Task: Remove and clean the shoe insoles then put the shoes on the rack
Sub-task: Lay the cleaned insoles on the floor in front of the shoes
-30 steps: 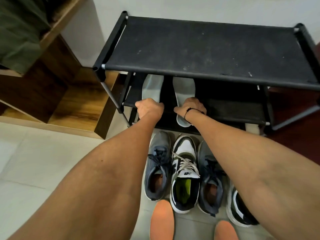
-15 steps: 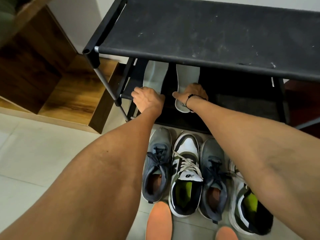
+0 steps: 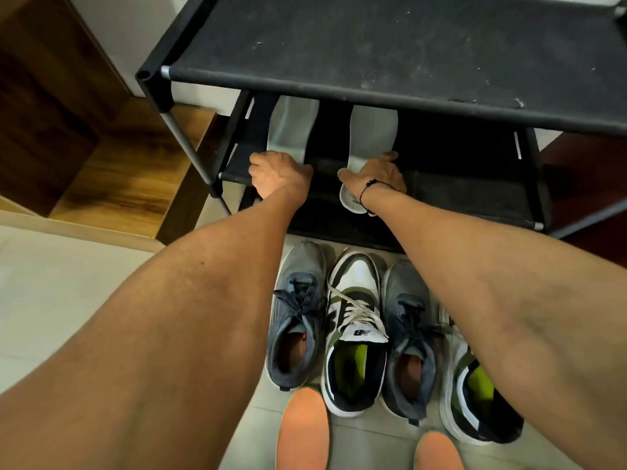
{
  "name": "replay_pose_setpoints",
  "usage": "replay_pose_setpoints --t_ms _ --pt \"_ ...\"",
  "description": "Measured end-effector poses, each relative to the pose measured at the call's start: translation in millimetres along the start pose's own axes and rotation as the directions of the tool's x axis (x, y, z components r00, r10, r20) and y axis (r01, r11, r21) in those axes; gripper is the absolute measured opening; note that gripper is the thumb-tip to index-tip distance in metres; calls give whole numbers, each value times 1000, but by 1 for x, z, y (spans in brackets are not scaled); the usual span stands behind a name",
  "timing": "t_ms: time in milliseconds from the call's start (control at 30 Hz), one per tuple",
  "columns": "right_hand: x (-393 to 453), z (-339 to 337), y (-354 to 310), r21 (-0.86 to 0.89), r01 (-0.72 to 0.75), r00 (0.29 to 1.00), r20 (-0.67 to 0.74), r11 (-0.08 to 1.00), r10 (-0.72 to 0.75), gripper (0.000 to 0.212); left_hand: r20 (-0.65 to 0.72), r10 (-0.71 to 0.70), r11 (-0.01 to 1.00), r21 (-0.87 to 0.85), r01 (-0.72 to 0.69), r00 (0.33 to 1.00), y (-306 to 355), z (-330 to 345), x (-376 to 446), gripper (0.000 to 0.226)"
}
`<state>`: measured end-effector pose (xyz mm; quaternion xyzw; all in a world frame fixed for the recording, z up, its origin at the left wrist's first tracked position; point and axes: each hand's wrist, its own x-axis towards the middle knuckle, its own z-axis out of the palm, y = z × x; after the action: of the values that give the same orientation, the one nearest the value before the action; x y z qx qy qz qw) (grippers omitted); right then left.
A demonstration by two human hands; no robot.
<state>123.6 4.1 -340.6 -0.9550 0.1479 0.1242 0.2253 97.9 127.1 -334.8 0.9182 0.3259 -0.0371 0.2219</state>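
Two pale grey insoles lie on the middle shelf of the black shoe rack (image 3: 390, 49). My left hand (image 3: 276, 173) grips the near end of the left insole (image 3: 291, 125). My right hand (image 3: 373, 176) holds the heel end of the right insole (image 3: 371, 130). On the floor before the rack stand two grey sneakers (image 3: 298, 313) (image 3: 409, 337) and two white, black and green sneakers (image 3: 354, 337) (image 3: 475, 391). The white ones show lime-green insoles inside. Two orange insoles (image 3: 302, 432) (image 3: 437, 451) lie on the tiles at the bottom edge.
A wooden step or cabinet (image 3: 112, 164) stands left of the rack. Pale floor tiles (image 3: 51, 293) spread to the left. The rack's top shelf overhangs the insoles. A dark red floor (image 3: 593, 171) shows at the right.
The view has drawn closer and lower toward the rack. Both hands stay on the insoles on the middle shelf, which sit about where they were.
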Motion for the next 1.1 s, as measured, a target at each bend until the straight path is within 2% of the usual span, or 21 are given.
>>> replay_pose_setpoints --t_ms 200,400,600,700,800,1100 --pt "0 2 1 17 25 1000 6 1000 -25 106 -25 43 996 78 -41 999 3 2 6 75" --pt "1 2 1 43 26 1000 -5 999 -25 106 24 51 987 150 -54 998 2 1 10 80" --pt "-6 2 1 80 7 1000 16 997 -9 116 29 63 991 113 -66 998 -1 0 4 98" --pt "-15 2 9 23 13 999 45 1000 -14 123 62 100 990 97 -105 993 -6 -5 2 103" --pt "-20 1 19 -48 33 997 70 998 -29 124 88 167 979 102 -175 982 -15 -10 0 99" --pt "-20 1 16 2 70 997 37 998 -70 105 88 249 959 118 -258 965 -26 -10 2 80"
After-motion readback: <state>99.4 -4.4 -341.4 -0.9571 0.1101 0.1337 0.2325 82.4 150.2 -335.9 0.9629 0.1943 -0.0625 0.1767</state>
